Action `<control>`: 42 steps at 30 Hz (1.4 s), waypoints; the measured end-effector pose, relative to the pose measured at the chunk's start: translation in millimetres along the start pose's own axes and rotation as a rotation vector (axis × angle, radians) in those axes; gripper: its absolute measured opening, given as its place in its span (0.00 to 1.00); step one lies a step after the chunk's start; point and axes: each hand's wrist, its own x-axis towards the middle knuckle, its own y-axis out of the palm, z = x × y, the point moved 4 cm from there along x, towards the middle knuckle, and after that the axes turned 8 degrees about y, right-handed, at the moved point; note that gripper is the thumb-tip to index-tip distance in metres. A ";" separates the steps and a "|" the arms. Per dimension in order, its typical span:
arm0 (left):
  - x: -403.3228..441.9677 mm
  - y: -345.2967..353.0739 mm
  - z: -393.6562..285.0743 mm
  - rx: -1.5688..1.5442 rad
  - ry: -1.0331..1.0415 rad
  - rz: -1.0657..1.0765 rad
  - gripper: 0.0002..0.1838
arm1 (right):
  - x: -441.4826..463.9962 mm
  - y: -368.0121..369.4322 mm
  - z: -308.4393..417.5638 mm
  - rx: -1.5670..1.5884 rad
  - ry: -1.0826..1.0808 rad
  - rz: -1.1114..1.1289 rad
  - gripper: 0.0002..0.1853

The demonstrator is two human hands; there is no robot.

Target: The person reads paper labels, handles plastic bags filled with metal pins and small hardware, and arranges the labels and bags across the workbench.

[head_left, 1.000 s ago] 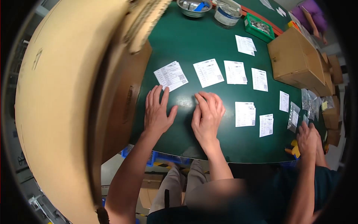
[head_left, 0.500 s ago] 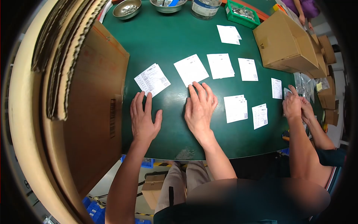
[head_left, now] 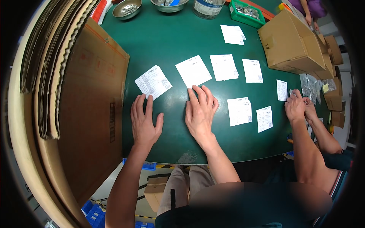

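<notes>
My left hand (head_left: 145,121) lies on the green table with its fingers spread. Its fingertips reach the lower edge of a small stack of printed paper slips (head_left: 154,82) bearing a square code. To the right, my right hand (head_left: 201,114) rests palm down, fingers stretched out and holding nothing. At its fingertips is the lower edge of a mostly blank white slip (head_left: 193,71). Farther right lie another white slip stack (head_left: 224,67), a single-looking slip (head_left: 252,71), and two overlapping groups of slips, one larger (head_left: 239,112) and one smaller (head_left: 264,119).
A tall cardboard box (head_left: 95,106) walls off the left side. Metal bowls (head_left: 127,9), a clear tub (head_left: 208,8) and a green bin (head_left: 247,14) line the back. At right, a co-worker's hands (head_left: 297,107) work near plastic bags (head_left: 310,87) and an open carton (head_left: 291,41).
The whole view has shifted slightly. My hands stay at about the same slips, fingers still outstretched. The co-worker's hands have changed pose a little and drawn closer together.
</notes>
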 end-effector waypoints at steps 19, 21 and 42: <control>2.5 0.7 -0.1 0.007 -0.014 0.043 0.31 | 2.9 -24.9 -6.0 0.039 0.059 0.002 0.18; 1.2 0.5 -0.2 0.011 -0.026 0.050 0.32 | 5.2 -35.7 -15.3 0.013 0.080 -0.015 0.18; 3.4 0.6 -2.8 0.015 -0.007 0.065 0.31 | 20.2 -42.4 -55.1 -0.121 0.259 0.004 0.18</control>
